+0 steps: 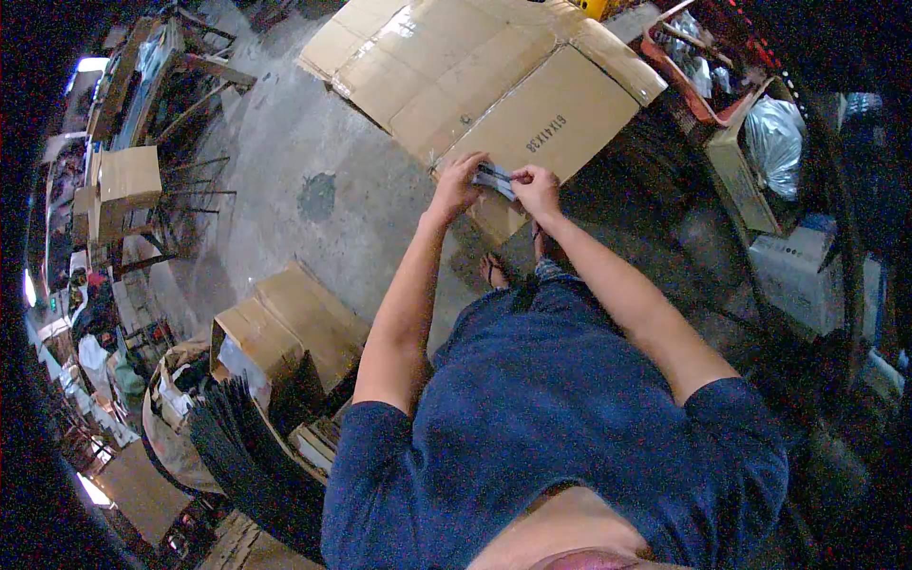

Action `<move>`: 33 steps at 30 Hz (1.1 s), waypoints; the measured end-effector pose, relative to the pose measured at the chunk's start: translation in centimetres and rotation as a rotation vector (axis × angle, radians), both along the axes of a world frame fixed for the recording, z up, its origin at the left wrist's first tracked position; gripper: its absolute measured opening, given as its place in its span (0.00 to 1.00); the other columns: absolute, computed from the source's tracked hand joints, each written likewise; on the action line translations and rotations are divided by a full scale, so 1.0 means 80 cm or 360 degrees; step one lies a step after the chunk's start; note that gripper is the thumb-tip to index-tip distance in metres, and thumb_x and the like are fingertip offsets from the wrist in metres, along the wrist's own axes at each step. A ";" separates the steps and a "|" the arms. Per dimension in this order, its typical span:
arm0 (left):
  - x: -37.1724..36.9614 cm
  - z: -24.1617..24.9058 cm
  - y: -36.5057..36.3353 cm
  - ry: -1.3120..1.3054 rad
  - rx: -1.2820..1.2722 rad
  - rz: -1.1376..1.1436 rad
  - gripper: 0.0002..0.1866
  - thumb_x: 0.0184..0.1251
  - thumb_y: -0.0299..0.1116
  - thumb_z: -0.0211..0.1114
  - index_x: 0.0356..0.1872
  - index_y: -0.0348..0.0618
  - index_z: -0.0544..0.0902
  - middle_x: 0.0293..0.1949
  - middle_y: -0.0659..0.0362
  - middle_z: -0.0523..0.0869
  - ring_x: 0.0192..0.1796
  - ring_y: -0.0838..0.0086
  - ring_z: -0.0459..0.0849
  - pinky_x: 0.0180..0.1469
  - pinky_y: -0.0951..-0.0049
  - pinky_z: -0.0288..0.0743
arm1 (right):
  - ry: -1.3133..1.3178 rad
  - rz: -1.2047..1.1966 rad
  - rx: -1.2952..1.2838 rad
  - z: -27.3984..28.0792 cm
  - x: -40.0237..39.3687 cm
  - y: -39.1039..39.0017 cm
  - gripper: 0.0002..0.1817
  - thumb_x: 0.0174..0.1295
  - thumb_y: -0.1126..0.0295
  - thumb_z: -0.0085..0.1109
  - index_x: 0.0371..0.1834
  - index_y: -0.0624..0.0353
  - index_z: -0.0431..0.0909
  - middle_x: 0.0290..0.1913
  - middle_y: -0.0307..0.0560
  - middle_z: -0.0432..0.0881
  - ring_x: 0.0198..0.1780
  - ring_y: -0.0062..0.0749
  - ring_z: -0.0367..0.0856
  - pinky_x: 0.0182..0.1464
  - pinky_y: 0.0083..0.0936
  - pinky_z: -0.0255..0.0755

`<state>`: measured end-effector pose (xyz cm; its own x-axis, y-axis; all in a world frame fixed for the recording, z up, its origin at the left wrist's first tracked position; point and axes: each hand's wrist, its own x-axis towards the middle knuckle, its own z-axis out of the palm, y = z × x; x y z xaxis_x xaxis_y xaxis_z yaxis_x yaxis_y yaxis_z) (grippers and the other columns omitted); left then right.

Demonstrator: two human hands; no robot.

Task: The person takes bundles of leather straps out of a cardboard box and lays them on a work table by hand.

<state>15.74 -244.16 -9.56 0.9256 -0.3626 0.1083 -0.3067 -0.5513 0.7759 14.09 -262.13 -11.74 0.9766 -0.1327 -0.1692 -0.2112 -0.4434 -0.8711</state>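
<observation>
Small pale object [496, 181] is spanning the gap between both hands, above the near edge of a large cardboard piece [446, 81]; its exact kind is too small to tell. Left hand [459, 188] is supporting the left end — its fingers are curling around the object and holding it. Right hand [537, 193] is gripping the opposite end — its thumb and fingers are forming a narrow pinch. Whether the object is touching the cardboard cannot be told from this view.

The cardboard piece is lying ahead of the person and is bearing dark printed characters on its right portion. A cardboard flap [501, 220] is extending below the hands; a sandalled foot [494, 270] is resting near it on the concrete floor [247, 161].

At the upper right, a red crate [655, 49] is holding mixed items, and a silvery bag [774, 147] is sitting beside it. At the lower left, a brown box [318, 313] is standing well apart from the hands.
</observation>
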 end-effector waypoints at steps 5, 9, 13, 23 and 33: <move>0.007 -0.002 0.006 -0.0128 0.0182 -0.0169 0.30 0.37 0.20 0.64 0.50 0.44 0.74 0.52 0.57 0.75 0.53 0.57 0.71 0.56 0.65 0.66 | -0.0019 0.0032 0.0030 0.006 -0.003 -0.004 0.09 0.38 0.70 0.61 0.25 0.55 0.82 0.26 0.47 0.82 0.29 0.37 0.81 0.35 0.28 0.73; 0.014 -0.004 0.005 -0.0094 0.0182 -0.0174 0.27 0.38 0.20 0.63 0.48 0.44 0.76 0.49 0.57 0.76 0.53 0.57 0.71 0.55 0.65 0.66 | -0.0002 0.0121 -0.0018 0.018 -0.002 -0.007 0.09 0.39 0.70 0.61 0.27 0.56 0.83 0.28 0.47 0.83 0.29 0.36 0.81 0.35 0.27 0.73; 0.013 -0.004 0.007 -0.0246 0.0168 -0.0167 0.26 0.36 0.20 0.64 0.45 0.44 0.77 0.45 0.55 0.77 0.50 0.57 0.72 0.52 0.63 0.67 | -0.0091 0.0175 -0.0079 0.028 -0.006 -0.002 0.08 0.45 0.72 0.61 0.30 0.60 0.83 0.28 0.49 0.83 0.29 0.30 0.82 0.35 0.24 0.73; 0.017 -0.004 0.012 -0.0001 0.0104 -0.0189 0.35 0.39 0.21 0.61 0.58 0.49 0.68 0.44 0.51 0.76 0.48 0.53 0.71 0.50 0.61 0.67 | -0.0269 0.0315 -0.0089 0.060 -0.007 -0.009 0.07 0.43 0.69 0.61 0.23 0.60 0.82 0.26 0.53 0.81 0.27 0.35 0.81 0.32 0.29 0.72; 0.015 0.024 0.014 -0.0229 0.0052 -0.0289 0.25 0.33 0.26 0.71 0.41 0.42 0.78 0.40 0.53 0.78 0.43 0.60 0.78 0.42 0.67 0.72 | -0.0148 0.0377 -0.0339 0.074 -0.008 -0.007 0.14 0.37 0.68 0.67 0.31 0.57 0.83 0.32 0.51 0.81 0.36 0.39 0.79 0.41 0.29 0.73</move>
